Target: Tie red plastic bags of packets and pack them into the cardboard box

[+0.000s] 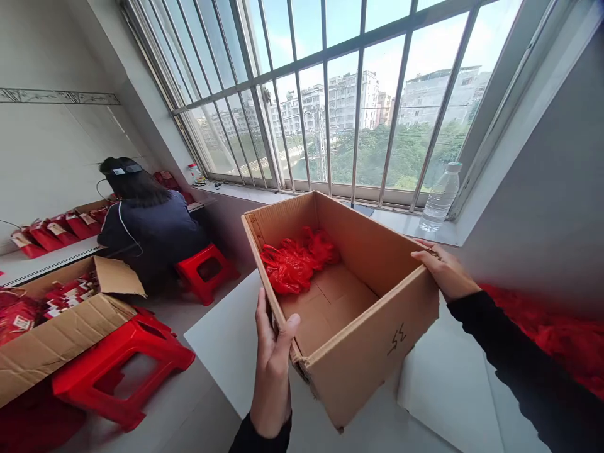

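Observation:
Between my two hands is an open cardboard box (pixel 368 346), tilted above a white table, with handwriting on its near side. Crumpled red plastic bags (pixel 299 258) lie in its far left corner; the rest of its floor is bare cardboard. My left hand (pixel 274 352) grips the left wall near the front corner, thumb over the rim. My right hand (pixel 446 270) holds the right corner, its thumb on the top edge and its fingers partly hidden behind the wall.
The white table (pixel 221 340) is beneath the box. A water bottle (pixel 441 198) stands on the windowsill. To the left, a cardboard box (pixel 70 340) of red packets rests on a red stool (pixel 127 365). Another person (pixel 146 220) sits beyond. Red material (pixel 547 333) lies at right.

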`<state>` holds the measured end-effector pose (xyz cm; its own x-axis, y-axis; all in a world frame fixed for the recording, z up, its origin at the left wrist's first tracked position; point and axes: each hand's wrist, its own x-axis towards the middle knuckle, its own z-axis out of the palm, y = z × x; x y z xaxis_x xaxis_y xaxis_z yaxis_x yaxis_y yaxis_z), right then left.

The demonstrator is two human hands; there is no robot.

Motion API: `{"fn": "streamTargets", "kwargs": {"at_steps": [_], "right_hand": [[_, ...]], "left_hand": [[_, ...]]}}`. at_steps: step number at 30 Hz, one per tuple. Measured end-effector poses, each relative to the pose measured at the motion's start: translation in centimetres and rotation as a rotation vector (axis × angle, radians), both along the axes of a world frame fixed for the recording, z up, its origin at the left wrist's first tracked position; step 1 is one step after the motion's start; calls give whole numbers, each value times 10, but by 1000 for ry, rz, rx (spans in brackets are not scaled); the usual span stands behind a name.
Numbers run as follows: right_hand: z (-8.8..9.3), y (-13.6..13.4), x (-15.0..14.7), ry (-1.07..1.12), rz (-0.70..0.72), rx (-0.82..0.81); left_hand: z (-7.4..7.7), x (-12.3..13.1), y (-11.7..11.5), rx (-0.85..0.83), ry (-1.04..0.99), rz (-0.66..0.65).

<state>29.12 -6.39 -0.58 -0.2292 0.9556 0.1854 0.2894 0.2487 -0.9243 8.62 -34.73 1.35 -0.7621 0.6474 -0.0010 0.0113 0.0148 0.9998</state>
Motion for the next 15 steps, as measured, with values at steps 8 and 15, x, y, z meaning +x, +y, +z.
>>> {"fn": "streamTargets", "kwargs": {"at_steps": [8, 15], "right_hand": [[12, 47, -6, -85, -83, 25], [7, 50, -9, -52, -53, 62]], "left_hand": [[29, -61, 63, -44, -137, -34], [18, -69, 71, -45, -84, -26]]}}
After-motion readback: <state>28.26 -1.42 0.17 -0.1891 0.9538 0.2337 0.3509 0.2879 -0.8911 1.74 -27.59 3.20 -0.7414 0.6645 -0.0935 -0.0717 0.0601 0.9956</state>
